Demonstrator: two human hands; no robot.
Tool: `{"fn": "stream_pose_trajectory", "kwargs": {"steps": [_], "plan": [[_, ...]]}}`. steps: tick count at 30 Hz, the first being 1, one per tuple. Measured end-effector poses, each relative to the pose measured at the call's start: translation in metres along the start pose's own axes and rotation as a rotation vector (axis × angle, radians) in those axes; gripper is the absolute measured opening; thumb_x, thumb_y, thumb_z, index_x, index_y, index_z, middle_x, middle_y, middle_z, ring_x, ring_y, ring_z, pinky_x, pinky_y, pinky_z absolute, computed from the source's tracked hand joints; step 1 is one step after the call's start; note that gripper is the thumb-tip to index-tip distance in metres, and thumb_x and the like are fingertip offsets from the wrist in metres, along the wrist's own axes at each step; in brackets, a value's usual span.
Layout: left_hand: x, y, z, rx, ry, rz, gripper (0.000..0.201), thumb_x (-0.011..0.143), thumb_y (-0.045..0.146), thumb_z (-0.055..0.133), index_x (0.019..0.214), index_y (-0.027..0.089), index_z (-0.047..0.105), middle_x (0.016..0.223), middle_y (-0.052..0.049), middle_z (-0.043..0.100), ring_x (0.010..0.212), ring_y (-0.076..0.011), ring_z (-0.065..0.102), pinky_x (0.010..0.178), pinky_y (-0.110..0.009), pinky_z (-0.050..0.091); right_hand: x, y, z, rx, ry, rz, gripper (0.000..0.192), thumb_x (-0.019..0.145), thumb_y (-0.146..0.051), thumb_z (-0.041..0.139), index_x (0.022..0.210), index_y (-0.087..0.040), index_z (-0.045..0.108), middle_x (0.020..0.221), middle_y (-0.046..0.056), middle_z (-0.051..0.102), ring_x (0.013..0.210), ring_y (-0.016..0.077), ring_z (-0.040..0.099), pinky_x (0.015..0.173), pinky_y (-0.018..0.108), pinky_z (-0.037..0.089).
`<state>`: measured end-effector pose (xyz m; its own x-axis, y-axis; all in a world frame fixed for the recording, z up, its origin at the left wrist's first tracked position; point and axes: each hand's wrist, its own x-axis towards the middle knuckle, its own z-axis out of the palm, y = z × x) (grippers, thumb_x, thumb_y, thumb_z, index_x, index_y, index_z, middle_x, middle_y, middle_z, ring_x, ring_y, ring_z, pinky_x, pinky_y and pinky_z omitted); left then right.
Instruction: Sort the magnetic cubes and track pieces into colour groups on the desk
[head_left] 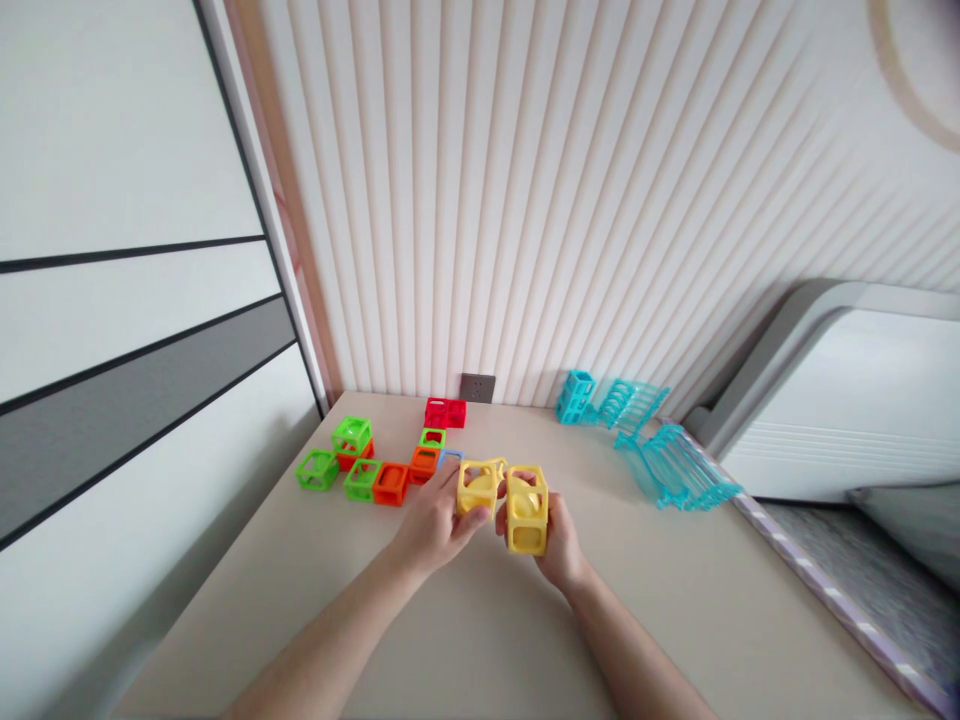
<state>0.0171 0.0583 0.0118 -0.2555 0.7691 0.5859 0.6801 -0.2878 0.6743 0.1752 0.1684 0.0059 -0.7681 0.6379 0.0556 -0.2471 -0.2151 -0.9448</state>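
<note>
The left hand (435, 515) is curled round a yellow hollow-framed plastic cube piece (478, 488); the right hand (561, 540) grips a yellow two-cell plastic frame block (527, 510). Both pieces are held above the bench (480, 640), between the hands and close together; whether they touch at their far corners, I cannot tell. The step looks like bringing the two pieces face to face; the next move probably calls for turning them square, with fingers clear of the meeting sides.

Just beyond the left hand sits a blue plastic frame piece (451, 457), with orange hollow plastic cubes (391, 484) to its left, so a leftward swing has little room. Teal lattice plastic pieces (679, 468) lie beyond and right of the right hand. Bare bench lies nearer than both hands; its purple-and-white trimmed edge (832, 595) runs well right of the right hand.
</note>
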Motion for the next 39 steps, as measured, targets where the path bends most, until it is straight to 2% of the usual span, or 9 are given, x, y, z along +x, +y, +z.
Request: {"fn": "stream_pose_trajectory", "kwargs": {"steps": [6, 12, 16, 20, 24, 30, 32, 36, 39], "plan": [[0.001, 0.01, 0.003, -0.119, -0.067, 0.063, 0.05, 0.099, 0.055, 0.033, 0.107, 0.024, 0.072, 0.1, -0.012, 0.066, 0.099, -0.0274, 0.06, 0.091, -0.036, 0.049, -0.003, 0.013, 0.002, -0.017, 0.046, -0.057, 0.051, 0.089, -0.065, 0.04, 0.108, -0.022, 0.061, 0.081, 0.007, 0.072, 0.067, 0.0239, 0.068, 0.059, 0.035, 0.055], [-0.003, 0.004, 0.005, -0.212, 0.022, 0.002, 0.04, 0.095, 0.051, 0.05, 0.118, 0.023, 0.067, 0.117, -0.014, 0.065, 0.114, -0.029, 0.059, 0.104, -0.04, 0.045, 0.002, 0.015, -0.006, -0.299, 0.12, -0.331, 0.045, 0.097, -0.058, 0.041, 0.116, -0.023, 0.064, 0.118, 0.009, 0.068, 0.107, 0.0253, 0.065, 0.095, 0.04, 0.051], [-0.001, 0.006, 0.011, -0.269, 0.125, -0.122, 0.027, 0.092, 0.043, 0.06, 0.106, 0.022, 0.071, 0.117, -0.013, 0.066, 0.116, -0.0305, 0.059, 0.104, -0.04, 0.045, 0.0, 0.019, -0.007, -0.284, 0.107, -0.319, 0.062, 0.1, -0.063, 0.023, 0.138, -0.023, 0.05, 0.128, 0.012, 0.063, 0.115, 0.0266, 0.062, 0.098, 0.044, 0.05], [0.003, 0.008, 0.019, -0.535, 0.26, -0.355, 0.024, 0.085, 0.044, 0.07, 0.096, 0.023, 0.064, 0.108, -0.011, 0.07, 0.098, -0.0266, 0.068, 0.082, -0.034, 0.054, -0.005, 0.016, -0.003, -0.345, 0.023, -0.283, 0.075, 0.097, -0.068, 0.028, 0.157, -0.023, 0.023, 0.134, 0.012, 0.058, 0.122, 0.027, 0.059, 0.104, 0.045, 0.047], [0.008, 0.008, 0.013, -0.675, 0.262, -0.465, 0.048, 0.082, 0.045, 0.074, 0.12, 0.025, 0.052, 0.097, -0.006, 0.072, 0.085, -0.0202, 0.069, 0.075, -0.03, 0.053, -0.004, 0.007, -0.003, -0.34, 0.045, -0.241, 0.076, 0.096, -0.067, 0.035, 0.157, -0.024, 0.025, 0.127, 0.01, 0.063, 0.11, 0.0246, 0.064, 0.099, 0.04, 0.05], [0.012, 0.016, -0.002, -0.506, -0.146, -0.401, 0.042, 0.083, 0.044, 0.073, 0.119, 0.022, 0.064, 0.115, -0.01, 0.069, 0.104, -0.0266, 0.067, 0.087, -0.033, 0.053, -0.002, -0.005, -0.01, -0.292, -0.061, -0.135, 0.078, 0.091, -0.067, 0.05, 0.154, -0.024, 0.035, 0.12, 0.009, 0.068, 0.097, 0.0252, 0.068, 0.082, 0.036, 0.056], [0.01, 0.017, -0.002, -0.419, -0.141, -0.359, 0.046, 0.079, 0.039, 0.078, 0.12, 0.024, 0.064, 0.117, -0.009, 0.069, 0.106, -0.0274, 0.066, 0.092, -0.035, 0.051, -0.002, -0.007, -0.013, -0.276, -0.095, -0.144, 0.077, 0.09, -0.066, 0.053, 0.153, -0.025, 0.036, 0.121, 0.009, 0.067, 0.098, 0.0259, 0.068, 0.083, 0.037, 0.056], [0.007, 0.014, 0.001, -0.372, 0.016, -0.28, 0.046, 0.078, 0.036, 0.08, 0.119, 0.025, 0.062, 0.115, -0.008, 0.067, 0.104, -0.0259, 0.065, 0.09, -0.034, 0.051, 0.0, -0.004, -0.017, -0.312, -0.066, -0.284, 0.083, 0.084, -0.061, 0.066, 0.153, -0.025, 0.036, 0.128, 0.012, 0.061, 0.113, 0.0283, 0.062, 0.092, 0.04, 0.053], [0.006, 0.011, 0.001, -0.415, 0.086, -0.203, 0.047, 0.08, 0.032, 0.078, 0.123, 0.027, 0.059, 0.128, -0.01, 0.061, 0.119, -0.0283, 0.058, 0.101, -0.039, 0.048, 0.001, -0.002, -0.018, -0.422, -0.021, -0.37, 0.073, 0.085, -0.045, 0.073, 0.149, -0.028, 0.042, 0.132, 0.012, 0.057, 0.121, 0.0273, 0.058, 0.098, 0.04, 0.051]]}}
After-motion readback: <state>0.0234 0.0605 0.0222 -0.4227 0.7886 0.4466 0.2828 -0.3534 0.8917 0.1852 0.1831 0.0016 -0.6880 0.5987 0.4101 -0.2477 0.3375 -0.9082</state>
